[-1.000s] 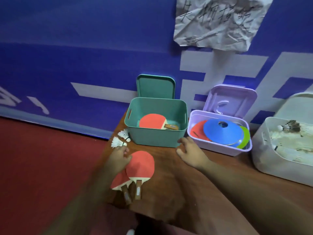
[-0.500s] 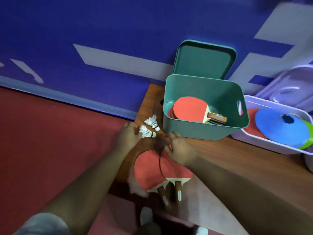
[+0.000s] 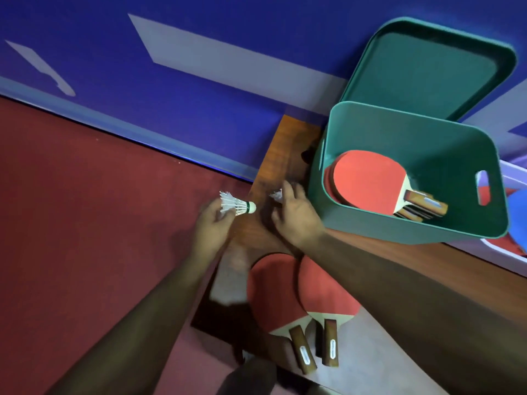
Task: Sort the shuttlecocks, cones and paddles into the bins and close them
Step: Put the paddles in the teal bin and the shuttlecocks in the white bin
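Fingers (image 3: 211,210) of the left hand (image 3: 212,228) are pinching a shuttlecock (image 3: 238,205) for binning; the right hand (image 3: 299,223) is covering a second shuttlecock (image 3: 276,195) (grip unclear).

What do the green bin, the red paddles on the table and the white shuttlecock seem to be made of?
Green bin: likely moulded plastic, with smooth matte walls, rounded corners and cut-out handles.
Paddles: red rubber-looking faces and brown wood-like handles.
Shuttlecock in the left hand: probably white feathers on a pale rounded base; the base material is unclear.
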### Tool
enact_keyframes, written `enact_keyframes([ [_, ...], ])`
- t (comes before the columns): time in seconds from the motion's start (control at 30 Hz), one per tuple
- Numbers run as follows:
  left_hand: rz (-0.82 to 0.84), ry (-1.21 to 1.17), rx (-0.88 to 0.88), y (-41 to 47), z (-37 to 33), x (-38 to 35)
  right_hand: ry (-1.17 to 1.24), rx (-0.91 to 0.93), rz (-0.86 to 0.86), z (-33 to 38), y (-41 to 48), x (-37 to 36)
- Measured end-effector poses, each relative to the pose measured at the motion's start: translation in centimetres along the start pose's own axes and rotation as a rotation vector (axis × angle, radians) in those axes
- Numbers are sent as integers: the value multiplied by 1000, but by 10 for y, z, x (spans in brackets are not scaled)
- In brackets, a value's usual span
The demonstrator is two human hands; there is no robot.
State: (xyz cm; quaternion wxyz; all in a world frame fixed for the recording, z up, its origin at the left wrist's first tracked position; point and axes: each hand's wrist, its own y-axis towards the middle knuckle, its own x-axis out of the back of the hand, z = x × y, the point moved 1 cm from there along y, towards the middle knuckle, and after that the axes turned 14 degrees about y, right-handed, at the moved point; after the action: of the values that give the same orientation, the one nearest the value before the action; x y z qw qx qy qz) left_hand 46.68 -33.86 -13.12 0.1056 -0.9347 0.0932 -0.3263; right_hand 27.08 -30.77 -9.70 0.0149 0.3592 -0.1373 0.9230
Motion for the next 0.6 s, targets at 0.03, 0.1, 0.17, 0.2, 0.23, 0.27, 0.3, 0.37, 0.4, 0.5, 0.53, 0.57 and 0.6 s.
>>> enact_keyframes([
  [0.03,-2,-35,9,2,1,6,14,-40,-2,2,9,-6],
  [0.1,2,-67,22,6,-2,15,-18,-106,13,-2,24,-17],
  [0.17,8,-111,35,10,0,17,-74,-160,30,-9,31,-23],
  [0.2,9,-125,42,12,-1,17,-93,-166,30,-12,31,-25],
  [0.23,7,-138,48,13,0,17,-102,-155,28,-15,29,-26],
  [0.27,8,-149,53,14,0,17,-94,-119,14,-18,27,-26],
  [0.3,9,-165,54,14,0,17,-66,-75,1,-20,22,-26],
  [0.37,18,-219,56,14,-1,17,39,21,-4,-21,12,-23],
  [0.4,27,-249,55,13,-3,18,117,41,12,-18,6,-21],
  [0.5,82,-336,30,4,-14,17,346,-21,48,-6,-17,-5],
  [0.53,114,-350,13,0,-21,17,381,-23,62,-2,-26,3],
  [0.57,151,-348,-17,-5,-28,16,389,-9,78,-2,-35,9],
  [0.6,204,-328,-60,-9,-35,15,387,13,86,0,-45,18],
])
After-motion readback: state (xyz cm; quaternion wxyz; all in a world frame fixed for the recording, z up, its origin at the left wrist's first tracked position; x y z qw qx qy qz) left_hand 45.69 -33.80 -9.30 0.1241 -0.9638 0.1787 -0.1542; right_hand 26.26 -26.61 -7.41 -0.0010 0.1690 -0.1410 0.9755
